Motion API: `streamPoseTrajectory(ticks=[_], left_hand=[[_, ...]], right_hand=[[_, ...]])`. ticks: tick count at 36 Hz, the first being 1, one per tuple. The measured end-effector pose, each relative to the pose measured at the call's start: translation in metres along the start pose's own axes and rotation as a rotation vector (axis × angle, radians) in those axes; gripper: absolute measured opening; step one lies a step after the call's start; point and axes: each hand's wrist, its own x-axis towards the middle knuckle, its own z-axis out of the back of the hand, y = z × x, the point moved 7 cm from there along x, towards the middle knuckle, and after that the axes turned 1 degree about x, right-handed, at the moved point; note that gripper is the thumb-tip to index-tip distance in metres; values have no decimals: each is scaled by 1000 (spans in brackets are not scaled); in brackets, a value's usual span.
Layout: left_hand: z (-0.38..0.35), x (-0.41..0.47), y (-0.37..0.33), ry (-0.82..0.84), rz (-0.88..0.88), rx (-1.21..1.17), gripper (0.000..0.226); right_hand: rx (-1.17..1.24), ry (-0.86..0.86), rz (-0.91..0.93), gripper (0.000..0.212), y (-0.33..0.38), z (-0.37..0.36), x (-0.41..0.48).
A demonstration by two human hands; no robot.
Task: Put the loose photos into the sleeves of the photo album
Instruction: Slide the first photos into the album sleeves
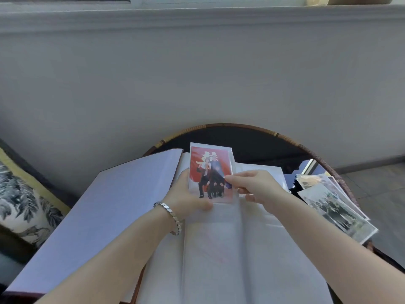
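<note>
This looks like a room in a home. A round desk [263, 148] with a woven cane rim stands close to a pale wall [197, 73] under a window sill [197, 16], a leaf-patterned cushion [19, 194] sits at the left, the floor [383, 189] is tiled, and loose photos [337, 205] lie on the desk.

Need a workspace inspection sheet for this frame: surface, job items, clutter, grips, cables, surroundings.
surface: round dark table with a woven rim, mostly covered by the album.
job's things: open photo album, cover folded left; red photo apparently inside a lifted sleeve; loose photos stacked at the table's right edge.
clutter: nothing seen.
grips: left hand holds the sleeve from its left side, thumb at the bottom; right hand pinches the red photo's right edge.
cables: nothing seen.
surroundings: grey wall, window sill above, patterned cushion at left.
</note>
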Motion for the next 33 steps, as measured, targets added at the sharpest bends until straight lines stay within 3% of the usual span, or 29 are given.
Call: streamPoseTrajectory(ticks=[6, 18, 29, 33], left_hand=[[0, 1, 3, -13, -6, 20, 78], [-2, -2, -1, -39, -50, 17, 76], [0, -7, -6, -70, -50, 33, 77], [2, -7, -9, -63, -24, 99, 72]], right_hand=[[91, -71, 22, 7, -1, -3, -2], [217, -193, 67, 9, -3, 0, -7], [254, -241, 83, 28, -3, -2, -6], [157, -235, 123, 32, 0, -2, -5]])
